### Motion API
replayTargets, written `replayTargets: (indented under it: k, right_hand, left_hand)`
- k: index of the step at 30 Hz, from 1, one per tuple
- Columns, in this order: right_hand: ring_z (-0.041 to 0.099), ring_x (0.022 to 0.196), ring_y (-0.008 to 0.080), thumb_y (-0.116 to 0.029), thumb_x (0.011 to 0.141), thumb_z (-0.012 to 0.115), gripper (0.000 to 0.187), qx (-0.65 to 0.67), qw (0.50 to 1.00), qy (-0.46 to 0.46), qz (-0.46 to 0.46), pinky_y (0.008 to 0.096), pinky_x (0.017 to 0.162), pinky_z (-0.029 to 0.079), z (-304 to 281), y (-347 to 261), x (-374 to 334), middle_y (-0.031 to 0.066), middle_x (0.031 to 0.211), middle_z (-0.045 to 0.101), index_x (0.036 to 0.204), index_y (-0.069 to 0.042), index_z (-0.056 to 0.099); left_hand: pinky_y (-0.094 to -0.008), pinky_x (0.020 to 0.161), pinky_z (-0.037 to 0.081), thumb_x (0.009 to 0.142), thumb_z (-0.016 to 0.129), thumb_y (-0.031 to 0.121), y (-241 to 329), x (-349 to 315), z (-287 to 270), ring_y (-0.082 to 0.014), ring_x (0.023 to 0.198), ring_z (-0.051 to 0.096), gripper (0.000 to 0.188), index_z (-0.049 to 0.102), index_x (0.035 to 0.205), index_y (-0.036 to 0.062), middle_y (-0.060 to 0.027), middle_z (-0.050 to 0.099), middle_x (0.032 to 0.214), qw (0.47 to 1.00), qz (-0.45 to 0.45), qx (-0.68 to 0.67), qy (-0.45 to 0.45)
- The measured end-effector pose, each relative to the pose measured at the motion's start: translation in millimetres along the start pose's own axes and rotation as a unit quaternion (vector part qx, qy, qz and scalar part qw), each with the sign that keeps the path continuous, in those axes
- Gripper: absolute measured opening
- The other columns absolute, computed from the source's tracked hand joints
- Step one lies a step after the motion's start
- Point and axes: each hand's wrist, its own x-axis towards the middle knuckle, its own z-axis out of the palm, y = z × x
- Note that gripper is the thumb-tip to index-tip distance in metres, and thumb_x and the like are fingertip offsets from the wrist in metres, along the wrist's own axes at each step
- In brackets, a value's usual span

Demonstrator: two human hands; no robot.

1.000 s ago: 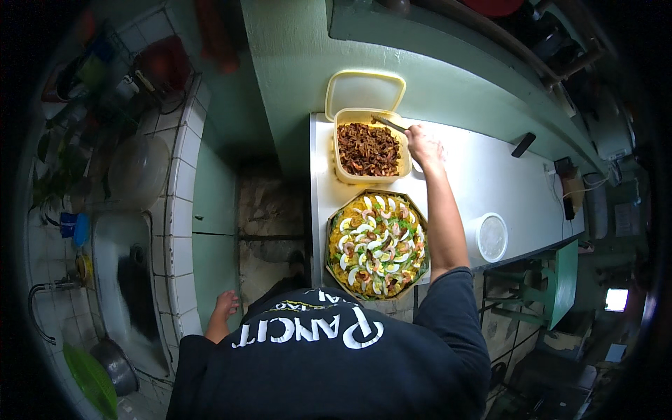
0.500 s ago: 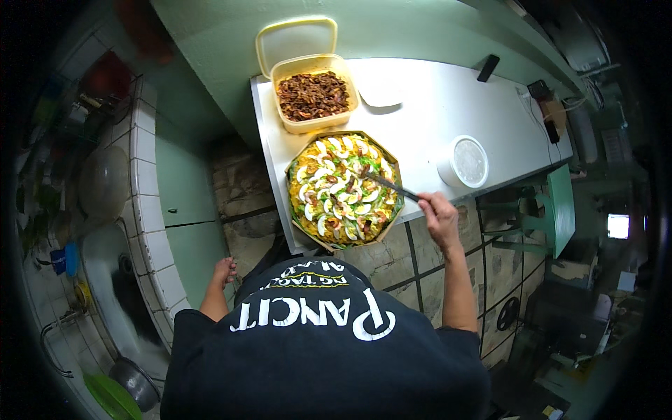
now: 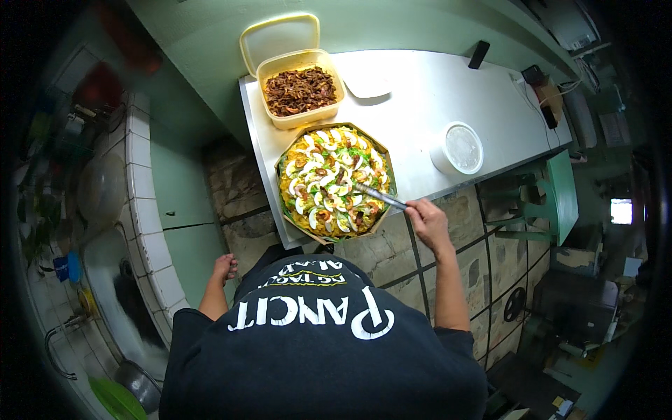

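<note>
My right hand [image 3: 428, 222] is closed around a slim metal utensil [image 3: 383, 197], whose exact kind I cannot make out. The utensil's far end rests among the toppings on a large octagonal platter [image 3: 386, 222] of yellow noodles [image 3: 288, 189], strewn with sliced egg, greens and brown bits. My left hand [image 3: 225, 267] hangs low by my side, its fingers curled in with nothing visible in them. Behind the platter stands a yellowish plastic container [image 3: 302, 120] holding dark brown, shredded-looking food [image 3: 301, 91], its lid [image 3: 281, 42] leaning up against the wall.
On the white table [image 3: 406, 91] are a white lidded tub [image 3: 458, 148], a white flat lid or dish [image 3: 367, 85] and a dark upright device [image 3: 479, 54]. A green chair [image 3: 561, 196] is at the right. A tiled counter with a sink [image 3: 115, 280] runs along the left.
The utensil's tip has shifted down and slightly left over the noodles, with my right hand moving left and a little lower. The whole view has shifted slightly. My left hand stays by my side.
</note>
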Motion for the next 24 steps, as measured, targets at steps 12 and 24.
replayTargets:
  k: [12,24]
  right_hand:
    - [0.066,0.081,0.0332,-0.027,0.094,0.051,0.023,-0.254,0.962,0.089,-0.038,0.0445,0.073,0.053,54,-73,251,0.0114,0.095,0.065,0.096,-0.010,0.066]
    - [0.064,0.089,0.0357,-0.028,0.091,0.053,0.025,-0.224,0.972,-0.005,-0.072,0.0497,0.079,0.049,97,-96,298,0.0152,0.097,0.065,0.090,-0.008,0.069]
  left_hand:
    - [-0.0373,0.064,0.045,0.095,0.047,0.034,-19,-4,-14,-0.0164,0.076,0.057,0.032,0.055,0.122,0.0186,0.0007,0.058,0.097,0.998,-0.023,-0.060,0.011]
    - [-0.0400,0.068,0.044,0.097,0.043,0.035,-60,9,-40,-0.0192,0.080,0.057,0.037,0.049,0.129,0.0176,-0.0023,0.058,0.103,0.991,-0.077,-0.106,0.032]
